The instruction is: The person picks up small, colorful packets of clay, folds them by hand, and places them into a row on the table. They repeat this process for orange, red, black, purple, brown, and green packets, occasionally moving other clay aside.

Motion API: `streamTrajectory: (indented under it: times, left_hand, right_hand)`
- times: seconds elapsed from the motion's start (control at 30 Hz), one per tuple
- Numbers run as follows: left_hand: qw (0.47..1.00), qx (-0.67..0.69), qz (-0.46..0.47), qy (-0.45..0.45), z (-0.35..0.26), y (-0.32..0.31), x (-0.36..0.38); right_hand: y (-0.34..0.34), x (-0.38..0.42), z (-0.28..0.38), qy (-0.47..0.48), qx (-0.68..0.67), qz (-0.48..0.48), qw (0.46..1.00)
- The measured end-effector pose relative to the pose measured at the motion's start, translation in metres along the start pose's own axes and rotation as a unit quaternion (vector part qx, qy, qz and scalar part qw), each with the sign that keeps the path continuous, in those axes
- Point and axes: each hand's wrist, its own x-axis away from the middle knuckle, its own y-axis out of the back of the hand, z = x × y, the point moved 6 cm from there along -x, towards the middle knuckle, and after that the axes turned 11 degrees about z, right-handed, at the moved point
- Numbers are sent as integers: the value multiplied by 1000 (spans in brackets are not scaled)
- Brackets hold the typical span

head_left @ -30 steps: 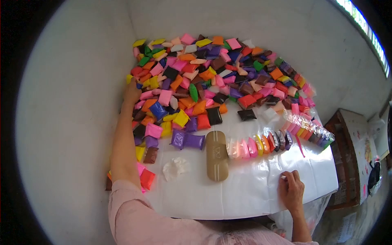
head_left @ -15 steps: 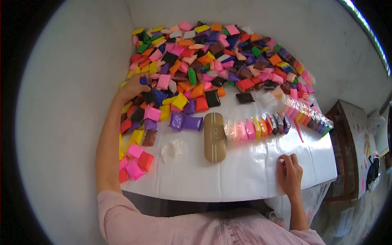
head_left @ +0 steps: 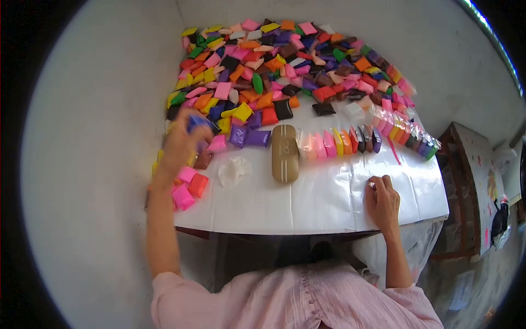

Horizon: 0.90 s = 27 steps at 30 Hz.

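Note:
My left hand (head_left: 183, 140), slightly blurred, is closed on a dark blue packet (head_left: 198, 122) above the left side of the pile. Under and around it lie more small, shiny, pillow-shaped packets, among them a bright pink packet (head_left: 183, 196) and a purple packet (head_left: 257, 137). Resting on the white table covering, my right hand (head_left: 385, 202) has its fingers curled together; something small and pale shows at the fingertips, too small to name. Beyond that hand, a row of coloured packets (head_left: 346, 141) stands side by side in clear plastic, touching or close to a gold glasses case (head_left: 285, 156).
A wide heap of coloured packets (head_left: 274, 71) covers the table's back against the wall. Crumpled white tissue (head_left: 234, 171) lies left of the case. A second clear-wrapped row (head_left: 405, 130) and a thin pink strip (head_left: 394, 151) are at right. A cabinet (head_left: 466, 192) stands beyond.
My left hand has come out of the pile, toward me and slightly right, with the blue packet. My right hand stays curled on the table. The whole view has shifted a little.

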Motion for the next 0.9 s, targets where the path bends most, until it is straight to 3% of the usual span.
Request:
streamTrajectory:
  times: [0.07,0.17,0.23,0.37,0.4,0.53,0.63,0.73,0.83,0.9]
  left_hand:
    - [997,3,73,-11,-9,-67,34]
    - [968,167,188,7,10,-159,54]
    - [957,217,189,27,14,-212,49]
    - [994,-4,86,-67,39,-275,20]
    - [975,-166,17,-148,39,-279,16]
    - [961,-178,-62,-204,39,-269,20]
    - [991,-15,-41,-131,53,-242,37]
    - [984,-108,-9,-140,51,-228,61]
    - [985,-156,14,-68,41,-228,72]
    - [975,-199,1,-96,38,-232,72]
  right_hand:
    - [-1,0,-2,-5,0,1,1000]
    - [-2,1,-4,3,1,-13,1000]
    - [-4,0,-8,-12,-6,-10,1000]
    - [-3,2,-11,-9,-22,-27,999]
    - [-4,2,-12,-2,-21,-28,999]
    - [0,4,-15,-6,-42,-3,999]
    - [4,6,-14,-2,-69,-7,998]
    - [8,11,2,21,-88,-31,995]
    - [4,23,40,81,-148,-18,986]
    - [-5,28,61,115,-135,-2,984]
